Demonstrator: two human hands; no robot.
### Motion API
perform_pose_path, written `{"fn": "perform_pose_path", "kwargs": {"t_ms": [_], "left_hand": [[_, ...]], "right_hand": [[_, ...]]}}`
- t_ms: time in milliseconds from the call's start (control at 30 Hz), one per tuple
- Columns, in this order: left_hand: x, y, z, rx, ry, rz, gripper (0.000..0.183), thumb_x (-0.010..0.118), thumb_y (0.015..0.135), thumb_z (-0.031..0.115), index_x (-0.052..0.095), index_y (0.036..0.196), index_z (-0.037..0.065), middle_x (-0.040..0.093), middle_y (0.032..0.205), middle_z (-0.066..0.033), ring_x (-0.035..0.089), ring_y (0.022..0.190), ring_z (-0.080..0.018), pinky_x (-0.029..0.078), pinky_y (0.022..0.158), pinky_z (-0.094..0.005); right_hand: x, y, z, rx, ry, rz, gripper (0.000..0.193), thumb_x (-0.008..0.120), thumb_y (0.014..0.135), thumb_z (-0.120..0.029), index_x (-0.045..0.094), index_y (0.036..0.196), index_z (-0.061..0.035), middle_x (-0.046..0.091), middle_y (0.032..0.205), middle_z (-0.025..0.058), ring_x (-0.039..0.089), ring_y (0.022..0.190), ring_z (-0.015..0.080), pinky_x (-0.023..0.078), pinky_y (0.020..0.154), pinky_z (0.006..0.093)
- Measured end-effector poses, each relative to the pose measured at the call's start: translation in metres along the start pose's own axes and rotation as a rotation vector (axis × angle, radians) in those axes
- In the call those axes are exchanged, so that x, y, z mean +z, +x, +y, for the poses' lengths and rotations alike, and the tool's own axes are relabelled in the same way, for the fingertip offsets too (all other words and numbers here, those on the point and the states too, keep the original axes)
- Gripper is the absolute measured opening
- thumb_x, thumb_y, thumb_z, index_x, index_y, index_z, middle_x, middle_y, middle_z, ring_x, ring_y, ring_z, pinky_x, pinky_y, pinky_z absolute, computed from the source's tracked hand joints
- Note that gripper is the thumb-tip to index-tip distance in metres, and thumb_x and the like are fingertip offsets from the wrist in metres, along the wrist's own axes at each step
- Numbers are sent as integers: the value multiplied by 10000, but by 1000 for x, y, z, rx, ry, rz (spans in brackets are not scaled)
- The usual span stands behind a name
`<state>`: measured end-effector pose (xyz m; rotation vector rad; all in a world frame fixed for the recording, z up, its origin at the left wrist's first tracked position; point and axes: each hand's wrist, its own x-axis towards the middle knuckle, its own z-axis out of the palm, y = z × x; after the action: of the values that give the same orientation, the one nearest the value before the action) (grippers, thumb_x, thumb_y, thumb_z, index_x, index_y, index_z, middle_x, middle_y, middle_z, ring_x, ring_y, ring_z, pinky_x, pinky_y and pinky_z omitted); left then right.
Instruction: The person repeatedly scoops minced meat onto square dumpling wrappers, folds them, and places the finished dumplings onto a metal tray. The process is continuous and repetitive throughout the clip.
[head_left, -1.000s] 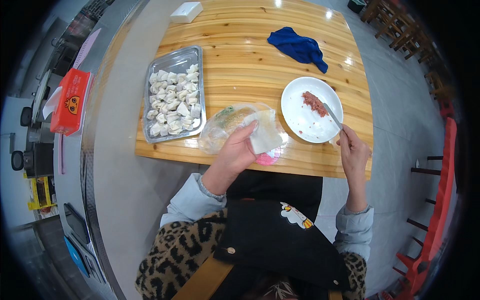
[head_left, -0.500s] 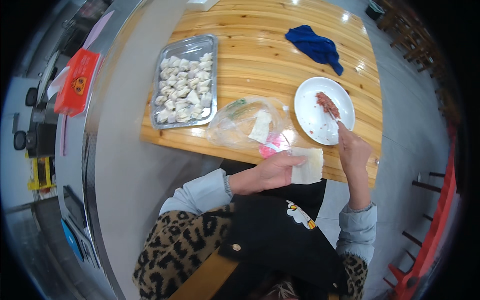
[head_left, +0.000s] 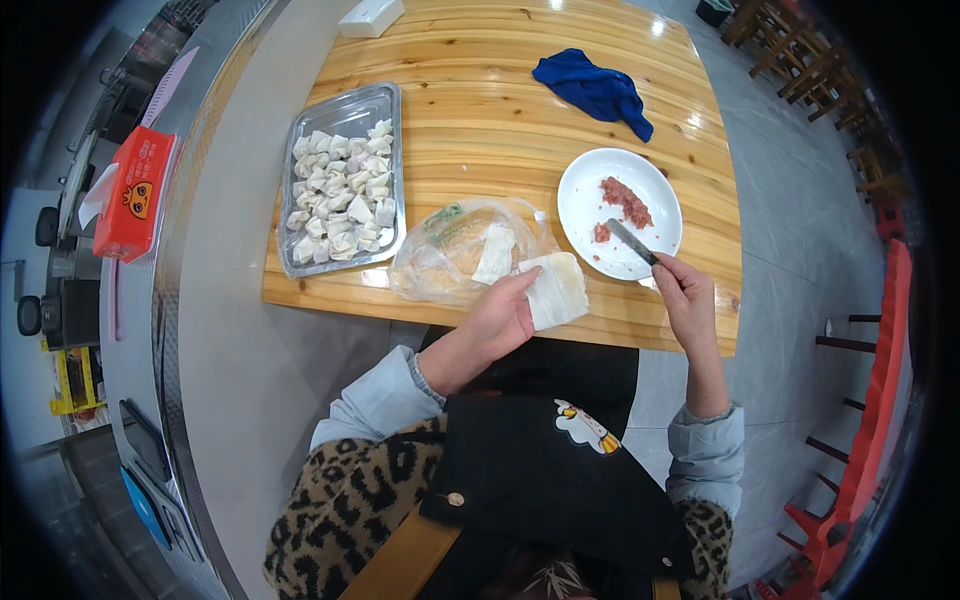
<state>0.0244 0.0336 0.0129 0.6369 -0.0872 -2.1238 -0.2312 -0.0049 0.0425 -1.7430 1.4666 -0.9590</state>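
Note:
My left hand (head_left: 497,318) holds a stack of pale square wonton wrappers (head_left: 557,291) between thumb and fingers, above the table's near edge. In my right hand (head_left: 688,298) is a small knife (head_left: 633,242), its flat blade reaching over the white plate (head_left: 582,183). A bit of minced meat lies at the blade's tip, and a larger mound of pinkish minced meat (head_left: 627,203) sits on the plate. Beyond my left hand lies a clear plastic bag (head_left: 427,262) with a loose wrapper (head_left: 494,254) on it. A clear plastic tray (head_left: 300,262) at the left is filled with folded wontons (head_left: 345,190).
A crumpled blue cloth (head_left: 597,90) lies on the wooden table (head_left: 470,130) beyond the plate. A white box (head_left: 371,17) stands at the far left corner. On the counter at left is a red tissue pack (head_left: 135,195). Red and wooden stools (head_left: 850,460) stand on the right.
The knife has drawn a small clump of meat away from the mound toward the near left. My left hand and wrappers have shifted nearer the bag. The whole view has moved slightly.

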Motion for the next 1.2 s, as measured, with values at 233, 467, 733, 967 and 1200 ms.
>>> {"fn": "perform_pose_path", "kwargs": {"t_ms": [233,467,733,967,1200], "left_hand": [[4,12,-3,66,-44,88,426,358,1002,240,359,1335,-25,465,1341,-159,464,1246,-279,363,1067,-414],[19,23,-3,83,-68,41,430,304,1014,253,332,1343,-23,464,1329,-164,463,1237,-277,342,1082,-421],[17,7,-2,159,-99,37,432,286,1018,286,365,1322,-10,501,1275,-152,488,1201,-273,371,1052,-421],[8,6,6,162,-265,-265,434,286,1018,313,387,1315,13,503,1296,-131,494,1189,-266,384,1014,-420],[33,5,10,269,-103,71,420,286,1016,303,408,1306,24,516,1287,-116,506,1167,-249,406,973,-419]], "right_hand": [[11,-7,-12,-131,-501,23,177,627,860,-162,702,1002,-87,638,695,176,630,595,304,486,551,347],[21,-24,-29,-121,-313,-56,169,623,857,-137,701,994,-77,630,666,165,630,574,291,481,526,357],[45,-47,-43,-643,-720,-42,430,608,711,-30,643,1136,-87,470,607,36,488,470,187,376,423,320],[43,-55,-58,-759,-801,-147,514,610,693,-65,593,1206,-76,435,647,12,474,510,149,363,435,304],[19,-45,-66,-465,-371,14,212,602,859,-51,669,1057,-20,508,579,24,477,471,141,362,470,265]]}}
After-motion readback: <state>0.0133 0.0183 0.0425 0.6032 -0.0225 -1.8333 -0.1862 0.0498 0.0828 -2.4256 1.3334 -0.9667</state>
